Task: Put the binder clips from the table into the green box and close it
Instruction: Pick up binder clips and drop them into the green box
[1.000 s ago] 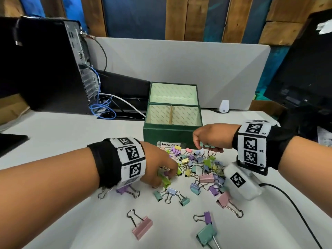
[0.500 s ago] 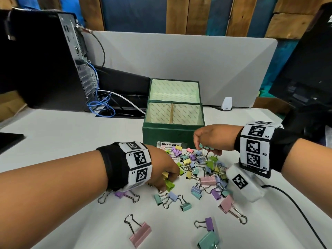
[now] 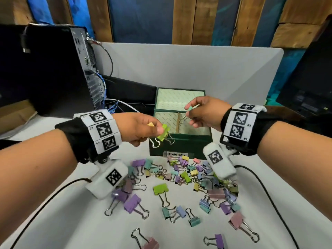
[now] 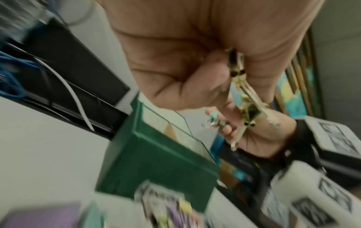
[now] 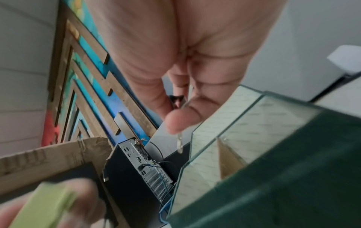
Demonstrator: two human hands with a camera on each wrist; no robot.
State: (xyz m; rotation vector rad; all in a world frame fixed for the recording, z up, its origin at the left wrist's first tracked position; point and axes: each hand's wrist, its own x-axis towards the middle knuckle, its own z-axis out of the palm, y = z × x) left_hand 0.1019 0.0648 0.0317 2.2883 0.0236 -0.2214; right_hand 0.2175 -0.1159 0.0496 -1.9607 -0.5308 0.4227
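Note:
The green box (image 3: 179,147) stands with its lid up, a divider inside. My left hand (image 3: 158,130) is raised at the box's front left corner and pinches a lime green binder clip (image 3: 163,134) and a yellow one (image 3: 150,124). In the left wrist view the lime clip (image 4: 249,111) hangs below the curled fingers (image 4: 195,86). My right hand (image 3: 190,112) is over the box's open top, pinching a small teal clip (image 3: 189,108); its wire handle (image 5: 179,143) shows in the right wrist view beside the box (image 5: 273,177). Several pastel clips (image 3: 186,175) lie on the table.
A black computer tower (image 3: 57,69) with blue cables (image 3: 109,106) stands at the back left. A grey divider panel (image 3: 206,69) runs behind the box, and a dark monitor (image 3: 309,78) is at the right. Black cords (image 3: 265,191) trail over the white table (image 3: 71,221).
Both hands have lifted from the clip pile. The left rose with the lime and yellow clips toward the box's front; the right carried the teal clip up over the box.

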